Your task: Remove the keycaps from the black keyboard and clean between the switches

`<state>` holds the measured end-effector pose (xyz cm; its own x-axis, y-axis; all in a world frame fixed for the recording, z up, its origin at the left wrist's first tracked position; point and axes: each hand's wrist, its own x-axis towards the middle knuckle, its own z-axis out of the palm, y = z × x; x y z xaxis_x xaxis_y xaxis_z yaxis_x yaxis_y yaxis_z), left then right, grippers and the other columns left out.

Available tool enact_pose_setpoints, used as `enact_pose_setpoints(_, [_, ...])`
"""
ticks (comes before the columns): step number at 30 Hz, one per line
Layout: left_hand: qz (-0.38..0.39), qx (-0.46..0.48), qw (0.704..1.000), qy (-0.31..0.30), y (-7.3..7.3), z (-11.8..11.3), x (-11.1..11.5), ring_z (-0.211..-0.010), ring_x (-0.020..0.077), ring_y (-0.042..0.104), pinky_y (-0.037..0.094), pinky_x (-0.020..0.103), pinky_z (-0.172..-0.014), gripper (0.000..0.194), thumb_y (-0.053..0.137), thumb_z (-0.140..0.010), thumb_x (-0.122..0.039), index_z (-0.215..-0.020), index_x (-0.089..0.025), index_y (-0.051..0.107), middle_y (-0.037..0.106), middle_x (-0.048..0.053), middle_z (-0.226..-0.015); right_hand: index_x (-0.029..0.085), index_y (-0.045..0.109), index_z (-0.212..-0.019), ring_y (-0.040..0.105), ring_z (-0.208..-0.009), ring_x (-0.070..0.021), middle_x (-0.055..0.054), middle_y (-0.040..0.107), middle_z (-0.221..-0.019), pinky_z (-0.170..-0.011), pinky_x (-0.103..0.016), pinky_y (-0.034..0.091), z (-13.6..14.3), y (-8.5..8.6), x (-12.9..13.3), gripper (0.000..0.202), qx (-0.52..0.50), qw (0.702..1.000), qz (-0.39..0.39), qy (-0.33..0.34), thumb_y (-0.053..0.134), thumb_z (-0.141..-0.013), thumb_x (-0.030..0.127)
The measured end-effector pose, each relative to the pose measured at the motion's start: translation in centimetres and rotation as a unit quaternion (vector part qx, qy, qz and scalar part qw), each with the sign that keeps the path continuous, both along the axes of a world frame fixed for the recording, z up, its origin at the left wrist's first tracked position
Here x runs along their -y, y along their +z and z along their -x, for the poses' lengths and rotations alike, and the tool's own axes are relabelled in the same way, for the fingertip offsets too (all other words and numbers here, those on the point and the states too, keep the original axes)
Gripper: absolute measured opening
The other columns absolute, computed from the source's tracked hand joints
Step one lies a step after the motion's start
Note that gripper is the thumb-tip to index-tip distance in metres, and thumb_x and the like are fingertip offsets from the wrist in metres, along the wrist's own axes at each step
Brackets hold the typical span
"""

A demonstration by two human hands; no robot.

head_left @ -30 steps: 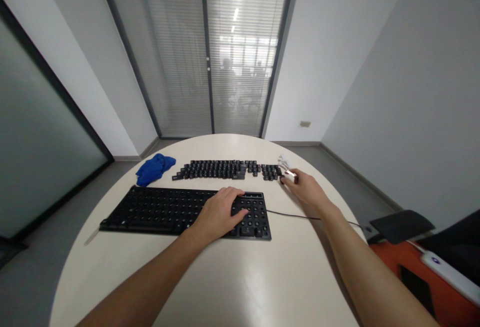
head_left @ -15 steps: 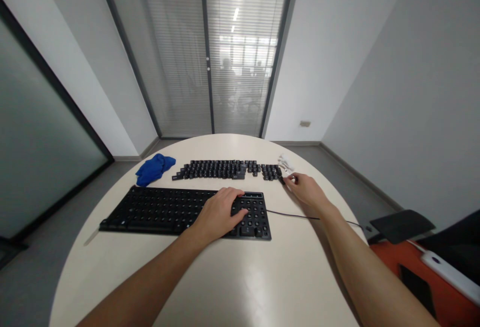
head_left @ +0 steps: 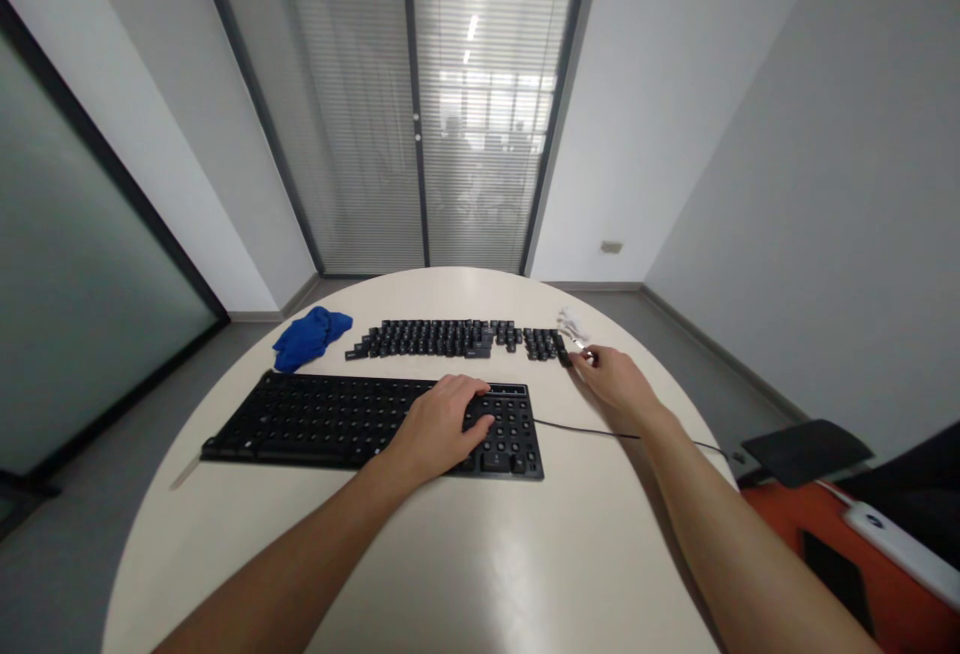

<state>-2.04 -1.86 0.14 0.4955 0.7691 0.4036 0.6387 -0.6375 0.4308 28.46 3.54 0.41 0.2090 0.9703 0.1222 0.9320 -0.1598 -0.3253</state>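
Keyboard [head_left: 322,414], just one, lay flat on the worktop [head_left: 450,554], its frame holding rows of mostly bare switches, with one wide key [head_left: 496,462] seated near its right-hand corner. My left fingers [head_left: 457,389] rested on its right part, thumb spread away. My right fingers [head_left: 585,370] were bunched together at one dark loose key [head_left: 564,358]; I could not tell whether they pinched it. Beyond the keyboard, loose keys [head_left: 427,337] lay in three groups, too small for me to count. One blue cloth [head_left: 311,337] sat left of them, one white bundle [head_left: 571,322] right. One cord [head_left: 585,429] ran rightward. An orange seat [head_left: 802,509] held one white bar [head_left: 904,554] and one dark slab [head_left: 836,574].
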Motion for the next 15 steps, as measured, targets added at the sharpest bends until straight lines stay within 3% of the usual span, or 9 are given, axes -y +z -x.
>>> enact_pose_setpoints(7, [0.019,-0.023,0.996,-0.086,0.8,1.6,-0.7,-0.113,0.0211,0.059,0.048,0.039,-0.102,0.027,0.055,-0.088,-0.014,-0.114,-0.021,0.059,0.066,0.005,-0.118,0.017,0.074,-0.092,0.065,-0.075,-0.0251,-0.014,0.074,-0.084,-0.064,-0.03,0.038,1.0,1.4,0.8,0.053,-0.067,0.994,-0.086,0.028,0.035,-0.099,0.051])
enact_pose_setpoints(11, [0.014,-0.024,0.993,-0.116,1.2,1.9,-0.6,-0.118,0.0221,0.055,0.046,0.039,-0.105,0.027,0.062,-0.088,-0.023,-0.115,-0.021,0.06,0.063,0.007,-0.122,0.016,0.073,-0.095,0.064,-0.086,-0.0239,-0.012,0.071,-0.091,-0.076,-0.03,0.042,3.4,2.6,2.4,0.056,-0.135,0.966,-0.165,0.145,0.03,-0.101,0.051])
enact_pose_setpoints(13, [0.008,-0.032,0.991,-0.129,1.2,1.9,-0.4,-0.122,0.0237,0.053,0.044,0.041,-0.107,0.035,0.066,-0.086,-0.03,-0.119,-0.021,0.059,0.06,0.009,-0.127,0.016,0.073,-0.093,0.061,-0.076,-0.0203,-0.008,0.067,-0.079,-0.073,-0.03,0.043,4.8,3.0,3.5,0.06,-0.192,0.948,-0.152,0.204,0.027,-0.102,0.054])
enact_pose_setpoints(15, [0.0,-0.049,0.99,-0.135,1.2,1.9,-0.3,-0.128,0.0268,0.048,0.04,0.045,-0.111,0.045,0.068,-0.085,-0.037,-0.126,-0.021,0.057,0.055,0.011,-0.134,0.016,0.07,-0.095,0.054,-0.059,-0.0156,-0.002,0.058,-0.064,-0.059,-0.026,0.041,6.1,3.2,4.5,0.059,-0.271,0.922,-0.08,0.265,0.028,-0.101,0.057])
